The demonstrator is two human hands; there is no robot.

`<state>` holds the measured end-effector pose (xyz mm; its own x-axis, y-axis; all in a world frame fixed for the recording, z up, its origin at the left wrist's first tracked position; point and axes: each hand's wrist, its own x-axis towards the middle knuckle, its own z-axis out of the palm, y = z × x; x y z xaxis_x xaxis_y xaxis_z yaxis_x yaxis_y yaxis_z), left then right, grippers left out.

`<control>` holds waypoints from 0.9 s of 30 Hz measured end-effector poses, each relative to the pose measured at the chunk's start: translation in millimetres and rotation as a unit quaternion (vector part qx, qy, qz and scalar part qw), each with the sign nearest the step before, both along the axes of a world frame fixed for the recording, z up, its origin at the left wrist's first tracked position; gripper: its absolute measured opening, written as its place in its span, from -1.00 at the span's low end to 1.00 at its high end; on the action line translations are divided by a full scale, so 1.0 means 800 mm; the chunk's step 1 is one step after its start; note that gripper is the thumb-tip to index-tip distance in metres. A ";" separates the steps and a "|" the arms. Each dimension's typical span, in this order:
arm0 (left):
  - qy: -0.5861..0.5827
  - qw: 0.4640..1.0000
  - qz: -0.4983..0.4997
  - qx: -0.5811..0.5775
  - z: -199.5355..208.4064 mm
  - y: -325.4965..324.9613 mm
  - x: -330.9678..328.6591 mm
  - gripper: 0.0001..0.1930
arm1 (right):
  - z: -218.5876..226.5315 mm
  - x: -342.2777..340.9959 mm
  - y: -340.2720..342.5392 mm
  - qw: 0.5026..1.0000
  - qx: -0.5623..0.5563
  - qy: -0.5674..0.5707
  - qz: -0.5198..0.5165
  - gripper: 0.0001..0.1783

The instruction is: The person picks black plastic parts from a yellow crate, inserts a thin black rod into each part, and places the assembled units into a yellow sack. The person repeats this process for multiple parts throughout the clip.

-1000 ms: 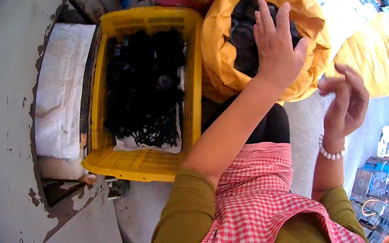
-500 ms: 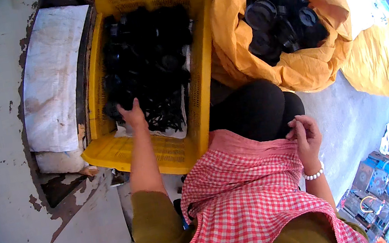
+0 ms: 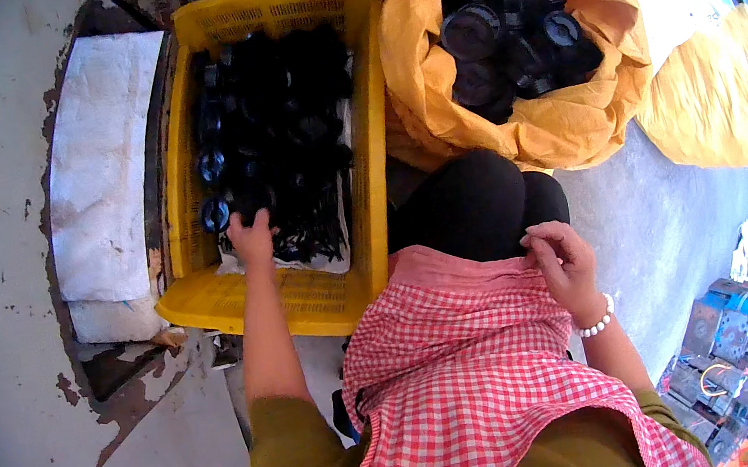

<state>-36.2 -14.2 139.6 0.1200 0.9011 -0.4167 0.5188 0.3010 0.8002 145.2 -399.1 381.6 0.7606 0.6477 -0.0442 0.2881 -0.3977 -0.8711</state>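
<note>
My left hand (image 3: 252, 239) reaches into the near end of a yellow plastic crate (image 3: 367, 138). Its thumb and fingers close around a black round plastic part (image 3: 248, 197), dark and partly hidden by the fingers. Black ring-like parts (image 3: 210, 166) line the crate's left side, and thin black strips (image 3: 317, 242) lie at the near right, over a white sheet. By my right thigh, my right hand (image 3: 566, 265) is curled with thumb and fingers drawn together. Whatever it may hold is too small to make out.
An orange woven sack (image 3: 603, 117) of black round parts (image 3: 472, 32) stands right of the crate. White cloth (image 3: 108, 167) covers a ledge at the left. Farther right are another orange sack (image 3: 713, 110) and blue and orange machine parts (image 3: 742, 333) on the floor.
The view has shifted a little. My left hand has drawn slightly nearer to me inside the crate, with the black part at its fingers. My right hand stays by the thigh.
</note>
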 end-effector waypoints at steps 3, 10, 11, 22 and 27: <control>-0.169 0.981 0.061 -0.076 0.094 -0.025 -0.031 -0.53 | 0.004 0.001 0.010 0.998 0.042 0.035 0.002 -0.83; -0.345 0.920 0.017 -0.184 0.214 -0.106 -0.071 -0.51 | 0.008 -0.010 0.083 0.986 0.025 0.097 0.130 -0.73; -0.366 0.914 -0.002 -0.176 0.228 -0.118 -0.065 -0.51 | 0.015 -0.011 0.094 0.977 0.018 0.150 0.149 -0.57; -0.458 0.851 -0.223 -0.126 0.265 -0.194 -0.014 -0.46 | 0.059 0.004 0.085 0.973 0.127 0.192 0.030 -0.61; -0.368 0.845 -0.385 -0.037 0.284 -0.209 0.007 -0.32 | 0.092 0.042 0.018 0.977 0.116 0.165 0.062 -0.60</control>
<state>-30.7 -181.4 367.2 0.9110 0.4117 -0.0255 -0.0466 0.1642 0.9853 179.1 -384.7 455.5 0.6454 0.7551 -0.1151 0.0086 -0.1579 -0.9874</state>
